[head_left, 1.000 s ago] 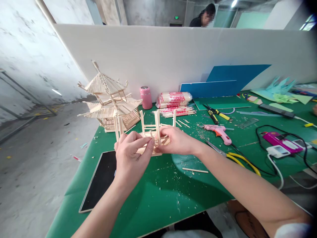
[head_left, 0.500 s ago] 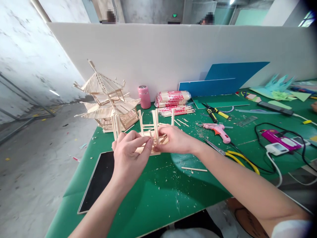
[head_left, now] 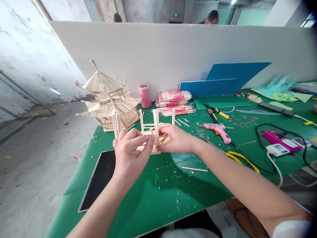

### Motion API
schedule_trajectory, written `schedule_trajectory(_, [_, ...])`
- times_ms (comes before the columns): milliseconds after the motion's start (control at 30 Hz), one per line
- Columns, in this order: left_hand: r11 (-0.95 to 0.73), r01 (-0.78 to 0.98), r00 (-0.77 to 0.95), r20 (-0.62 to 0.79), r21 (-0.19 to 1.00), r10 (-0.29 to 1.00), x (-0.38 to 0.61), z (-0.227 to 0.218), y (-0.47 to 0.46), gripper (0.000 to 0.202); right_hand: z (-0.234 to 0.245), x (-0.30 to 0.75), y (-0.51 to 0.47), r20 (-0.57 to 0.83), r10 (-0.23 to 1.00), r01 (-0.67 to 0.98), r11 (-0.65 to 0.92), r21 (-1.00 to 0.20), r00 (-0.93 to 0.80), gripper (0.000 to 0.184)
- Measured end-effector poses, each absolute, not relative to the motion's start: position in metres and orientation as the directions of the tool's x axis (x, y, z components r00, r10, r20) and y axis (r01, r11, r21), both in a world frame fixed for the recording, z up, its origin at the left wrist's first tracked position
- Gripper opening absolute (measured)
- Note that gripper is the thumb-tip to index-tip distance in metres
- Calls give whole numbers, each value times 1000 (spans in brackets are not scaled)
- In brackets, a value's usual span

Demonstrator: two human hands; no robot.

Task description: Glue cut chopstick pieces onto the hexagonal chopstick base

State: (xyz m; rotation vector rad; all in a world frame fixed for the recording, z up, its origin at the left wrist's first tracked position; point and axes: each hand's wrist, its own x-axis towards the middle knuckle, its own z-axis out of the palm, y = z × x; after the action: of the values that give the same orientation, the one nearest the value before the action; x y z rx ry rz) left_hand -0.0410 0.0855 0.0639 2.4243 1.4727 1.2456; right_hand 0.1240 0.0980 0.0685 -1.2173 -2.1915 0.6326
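Observation:
Between my hands stands a small wooden stick frame [head_left: 156,115], with upright posts on a flat base of sticks. My left hand [head_left: 132,147] pinches a short wooden stick [head_left: 152,131] close to the front posts. On the frame's right side, my right hand [head_left: 174,138] grips it near a front corner post, thumb and fingers closed; part of the base is hidden behind the hands. Behind and to the left rises a stick pagoda model [head_left: 106,99] with tiered slatted roofs.
A black panel [head_left: 100,178] lies left of my left forearm. To the right are a pink glue gun [head_left: 218,130], pliers [head_left: 214,114], yellow-handled scissors [head_left: 241,160] and a cabled purple power bank [head_left: 277,138]. Packs of sticks [head_left: 173,98] and a pink flask [head_left: 145,96] stand behind.
Both hands keep nearly the same pose at the frame. The whole view has shifted very slightly; nothing on the table has visibly moved.

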Motion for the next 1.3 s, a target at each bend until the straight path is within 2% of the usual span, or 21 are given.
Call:
schedule_trajectory(867, [-532, 734, 231, 580, 423, 781, -41, 64, 82, 19, 66, 124, 98, 247, 863, 619, 491, -613, -440, 15])
schedule_trajectory(1133, [-541, 769, 278, 583, 340, 763, -42, 65, 84, 19, 65, 125, 98, 249, 858, 614, 499, -612, -449, 16])
schedule_trajectory(1300, [-543, 769, 299, 560, 338, 773, -46, 66, 84, 20, 66, 125, 98, 246, 854, 612, 504, -609, -459, 16])
